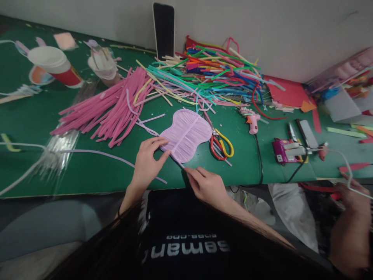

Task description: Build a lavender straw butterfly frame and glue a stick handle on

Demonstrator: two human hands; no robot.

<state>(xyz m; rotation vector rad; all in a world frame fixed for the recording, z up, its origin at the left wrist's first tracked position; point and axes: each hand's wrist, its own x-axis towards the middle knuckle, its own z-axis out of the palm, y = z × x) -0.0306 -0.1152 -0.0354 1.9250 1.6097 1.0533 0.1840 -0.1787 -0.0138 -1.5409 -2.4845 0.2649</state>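
Note:
A light purple, lobed shape [198,134] made of pipe cleaners lies flat on the green table, with a straight strip across its middle. My left hand [150,157] grips its near left edge between thumb and fingers. From that edge a purple pipe cleaner [177,160] runs toward me, its end pinched in the fingers of my right hand [208,184]. Just right of the shape lie scissors [223,144] with one red and one yellow handle. Loose purple pipe cleaners [100,153] lie to the left, one passing behind my left wrist.
Pink pipe cleaners [96,111] are heaped at left, a multicoloured pile [204,74] at the back. A phone [164,31] leans on the wall. A pink glue gun [253,121] with a cord and a purple box [281,151] sit rightward. Another person's hand [354,202] is at far right.

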